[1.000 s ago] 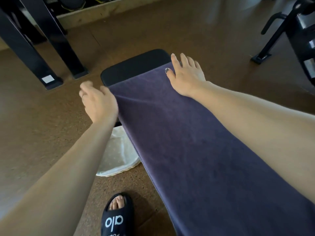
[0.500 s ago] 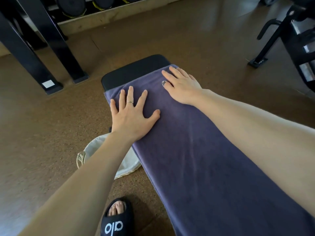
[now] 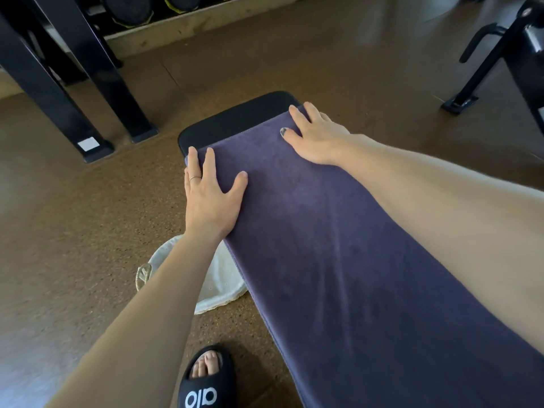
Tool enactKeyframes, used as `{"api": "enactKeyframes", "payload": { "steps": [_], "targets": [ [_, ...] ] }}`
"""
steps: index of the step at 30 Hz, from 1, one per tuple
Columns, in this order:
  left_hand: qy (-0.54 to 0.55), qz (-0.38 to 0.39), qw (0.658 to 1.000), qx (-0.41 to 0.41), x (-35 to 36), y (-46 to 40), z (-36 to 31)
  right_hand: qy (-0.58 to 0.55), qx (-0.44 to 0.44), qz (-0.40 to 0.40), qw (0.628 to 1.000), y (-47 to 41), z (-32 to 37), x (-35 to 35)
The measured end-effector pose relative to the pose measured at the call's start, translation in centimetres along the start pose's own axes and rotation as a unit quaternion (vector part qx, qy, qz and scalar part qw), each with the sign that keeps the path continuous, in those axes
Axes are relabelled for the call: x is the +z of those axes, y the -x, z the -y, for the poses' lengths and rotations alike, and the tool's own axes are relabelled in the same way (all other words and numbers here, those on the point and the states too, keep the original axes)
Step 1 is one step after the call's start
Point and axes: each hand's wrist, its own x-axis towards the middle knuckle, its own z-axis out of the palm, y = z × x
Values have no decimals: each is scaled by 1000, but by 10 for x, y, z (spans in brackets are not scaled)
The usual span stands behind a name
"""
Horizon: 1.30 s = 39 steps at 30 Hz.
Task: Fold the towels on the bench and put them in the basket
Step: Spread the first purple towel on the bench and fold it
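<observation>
Head view, from the left: a white fabric basket (image 3: 217,278) sits on the brown cork floor (image 3: 73,231), partly tucked under the black padded surface (image 3: 232,119). A long dark purple terry towel (image 3: 338,260) lies flat along that surface — both hands rest on its far end. The left hand (image 3: 210,201) presses the left edge with fingers spread and straight; the right hand (image 3: 316,136) lies flat at the far right corner.
</observation>
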Motion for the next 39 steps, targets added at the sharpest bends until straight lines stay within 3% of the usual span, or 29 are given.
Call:
{"api": "enactKeyframes", "payload": {
  "steps": [4,7,10,14,17,19,23,26,29,32,39],
  "targets": [
    [-25,21,999,-7,-5,0,-4,-55,24,-73,996,16,0,-6],
    [-160,19,987,-20,-14,7,-15,-90,10,-78,993,63,-6,-3],
    [-223,17,973,61,-20,42,-39,-92,13,-65,993,127,-28,1],
    [-271,125,916,270,1,139,-79,-69,58,-39,995,232,-66,6],
    [-302,270,851,333,20,214,-91,-52,91,-18,994,302,-90,17],
    [-333,318,817,347,26,254,-92,-51,128,7,990,341,-106,23],
    [-368,314,794,368,22,308,-91,-121,191,37,973,398,-131,23],
    [-346,284,777,443,11,336,-86,-156,213,3,965,424,-142,16],
    [-355,280,737,503,1,354,-82,-139,227,-44,963,437,-150,15],
    [-376,307,707,514,-9,365,-79,-100,223,-64,968,444,-152,16],
    [-352,376,722,462,-18,392,-66,-47,242,-63,967,453,-141,17]
  ]
}}
